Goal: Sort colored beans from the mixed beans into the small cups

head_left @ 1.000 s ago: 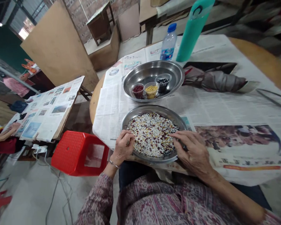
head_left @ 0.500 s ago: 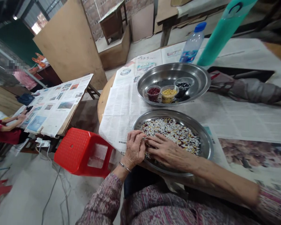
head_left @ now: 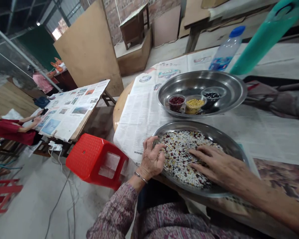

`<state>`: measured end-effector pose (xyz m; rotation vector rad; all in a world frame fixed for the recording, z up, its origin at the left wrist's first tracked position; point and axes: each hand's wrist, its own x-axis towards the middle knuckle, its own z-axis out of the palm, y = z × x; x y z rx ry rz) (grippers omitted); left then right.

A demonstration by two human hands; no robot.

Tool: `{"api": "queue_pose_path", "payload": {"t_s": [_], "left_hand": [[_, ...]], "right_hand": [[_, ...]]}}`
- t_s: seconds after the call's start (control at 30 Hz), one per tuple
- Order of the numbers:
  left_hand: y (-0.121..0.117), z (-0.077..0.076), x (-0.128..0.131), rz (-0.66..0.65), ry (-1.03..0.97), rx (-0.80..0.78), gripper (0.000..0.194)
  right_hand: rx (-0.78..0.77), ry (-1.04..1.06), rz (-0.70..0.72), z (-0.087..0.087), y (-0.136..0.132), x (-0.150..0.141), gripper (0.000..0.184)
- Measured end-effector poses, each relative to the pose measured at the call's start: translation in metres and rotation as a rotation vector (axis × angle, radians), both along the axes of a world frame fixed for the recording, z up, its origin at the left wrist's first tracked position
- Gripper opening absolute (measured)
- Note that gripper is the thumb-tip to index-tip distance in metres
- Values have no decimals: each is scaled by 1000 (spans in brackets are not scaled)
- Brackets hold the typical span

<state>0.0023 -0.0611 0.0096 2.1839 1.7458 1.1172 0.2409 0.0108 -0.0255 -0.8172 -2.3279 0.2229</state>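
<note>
A round metal tray [head_left: 235, 156] in front of me holds a spread of white grains mixed with dark red and yellow beans [head_left: 181, 156]. My left hand [head_left: 151, 161] rests at the tray's left rim, its fingers curled inward; whatever lies inside them is hidden. Over the right part of the mix, my right hand [head_left: 215, 164] has its fingers stretched apart, fingertips touching the grains. Behind, a second metal tray [head_left: 233, 89] carries a cup of red beans [head_left: 176, 102], a cup of yellow beans [head_left: 194, 104] and a cup of black beans [head_left: 212, 95].
Newspaper [head_left: 134, 122] covers the table. A water bottle [head_left: 226, 49], a teal bottle [head_left: 261, 41] and a grey folded umbrella [head_left: 281, 99] stand or lie beyond. On the left are a red stool [head_left: 87, 156], another newspaper-covered table [head_left: 72, 114] and two people.
My right hand has moved right, away from my left hand, and spread over the grains. My left hand stays by the left rim. The view has shifted left.
</note>
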Motion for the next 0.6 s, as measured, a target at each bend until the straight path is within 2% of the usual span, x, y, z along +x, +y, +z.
{"api": "queue_pose_path", "payload": {"t_s": [0.07,0.17,0.27,0.33,0.43,0.53,0.6], "left_hand": [[0,0,0,6,7,-15,24],[0,-1,-1,1,14,-23,24],[1,-1,-1,-20,4,-7,23],[1,-1,-2,-26,-4,-2,23],[2,-1,-2,-38,-7,8,24],[4,-1,-2,-52,-13,13,23],[5,-1,-2,-54,-19,17,23]], "right_hand": [[33,-61,47,0,-8,-11,28],[21,-38,139,1,-15,-34,22],[51,-72,256,7,-11,-56,26],[96,-103,284,13,-1,-65,25],[147,-135,218,20,22,-61,25],[207,-183,32,19,40,-36,22],[221,-215,-62,16,43,-16,20]]}}
